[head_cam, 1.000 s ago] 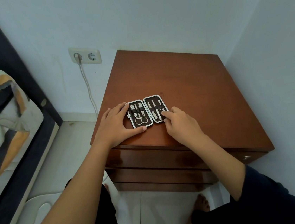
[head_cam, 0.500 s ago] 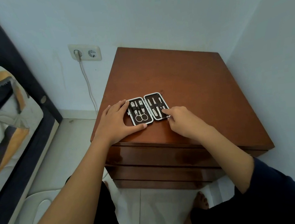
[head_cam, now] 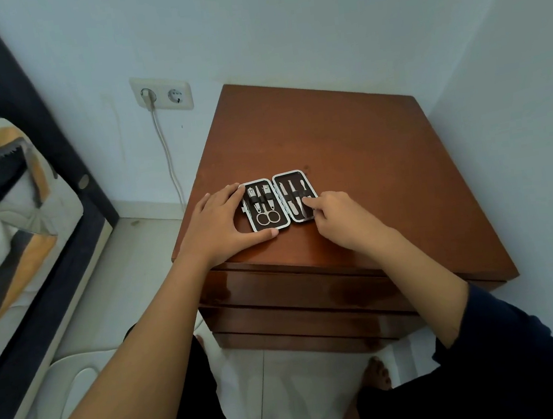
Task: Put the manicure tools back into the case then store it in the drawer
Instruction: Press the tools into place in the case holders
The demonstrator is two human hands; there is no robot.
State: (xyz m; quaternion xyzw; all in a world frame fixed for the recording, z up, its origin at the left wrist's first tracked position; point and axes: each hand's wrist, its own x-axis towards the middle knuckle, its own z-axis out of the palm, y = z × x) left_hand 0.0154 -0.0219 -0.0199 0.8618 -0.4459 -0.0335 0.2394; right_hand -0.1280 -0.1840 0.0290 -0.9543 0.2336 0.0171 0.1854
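the case (head_cam: 279, 200) lay open flat near the front edge of the bench (head_cam: 346, 139), above the shut drawers (head_cam: 297, 286). the left hand (head_cam: 216, 224) was spread wide around its left half, gripping nothing, seemingly to steady it. the right hand (head_cam: 338, 217), loosely curled, pressed a fingertip on a tool (head_cam: 304, 196) in the right half, probably seating it.

Your left hand (head_cam: 222, 226) lies flat on the surface (head_cam: 365, 151), fingers and thumb bracketing the left half of the open case (head_cam: 279, 200), where the scissors (head_cam: 267, 215) sit strapped in. Your right hand (head_cam: 341, 219) presses a fingertip (head_cam: 305, 200) on a tool in the right half. The drawers (head_cam: 294, 290) below are closed.
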